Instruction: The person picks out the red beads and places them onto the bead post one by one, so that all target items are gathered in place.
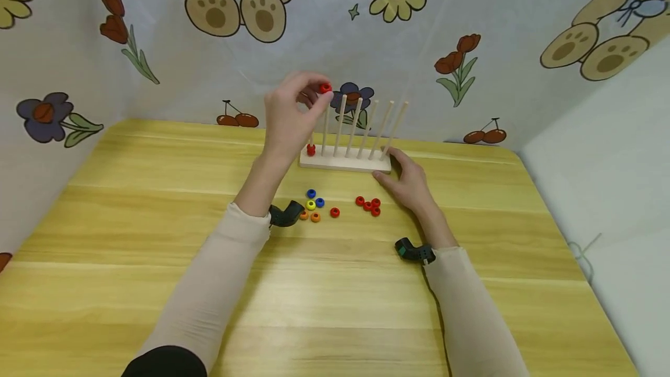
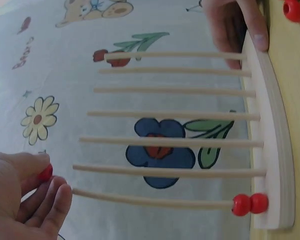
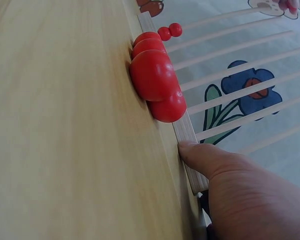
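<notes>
At lower left of the left wrist view, the left hand pinches a round red bead in its fingers, just up-left of the lowest slim wooden rod's tip, the rod running rightward, while the right hand grips the pale wooden base.

Your right hand rests its thumb against the pegged wooden base, near red beads on the tabletop.

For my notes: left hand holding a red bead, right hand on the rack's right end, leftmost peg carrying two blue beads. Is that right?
No: the two beads on the leftmost peg are red, not blue, as the left wrist view shows. The left hand does hold a red bead, the right hand the right end of the rack.
</notes>
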The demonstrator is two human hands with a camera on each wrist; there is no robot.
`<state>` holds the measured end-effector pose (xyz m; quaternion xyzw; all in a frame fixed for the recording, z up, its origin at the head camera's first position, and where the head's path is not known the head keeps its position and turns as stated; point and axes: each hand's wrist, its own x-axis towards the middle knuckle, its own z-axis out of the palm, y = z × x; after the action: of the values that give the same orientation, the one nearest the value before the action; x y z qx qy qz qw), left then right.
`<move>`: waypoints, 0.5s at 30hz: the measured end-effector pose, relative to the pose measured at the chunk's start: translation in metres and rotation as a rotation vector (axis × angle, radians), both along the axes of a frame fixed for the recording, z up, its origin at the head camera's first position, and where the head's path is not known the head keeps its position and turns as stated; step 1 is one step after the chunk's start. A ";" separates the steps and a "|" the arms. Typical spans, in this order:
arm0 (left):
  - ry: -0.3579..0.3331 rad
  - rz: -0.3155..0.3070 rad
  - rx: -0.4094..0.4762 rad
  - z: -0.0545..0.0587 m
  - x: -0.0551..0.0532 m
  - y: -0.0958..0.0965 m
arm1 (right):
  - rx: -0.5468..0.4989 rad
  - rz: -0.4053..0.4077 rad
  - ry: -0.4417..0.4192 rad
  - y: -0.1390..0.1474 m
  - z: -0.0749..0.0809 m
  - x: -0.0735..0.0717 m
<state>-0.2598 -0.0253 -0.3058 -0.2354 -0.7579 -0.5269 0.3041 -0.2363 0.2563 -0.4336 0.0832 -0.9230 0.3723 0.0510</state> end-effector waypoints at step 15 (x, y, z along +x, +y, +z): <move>-0.145 0.089 0.004 -0.004 -0.008 -0.006 | 0.017 -0.003 0.000 0.000 0.000 -0.001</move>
<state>-0.2677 -0.0311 -0.3094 -0.1622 -0.7865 -0.5301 0.2720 -0.2371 0.2560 -0.4340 0.0822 -0.9263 0.3642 0.0510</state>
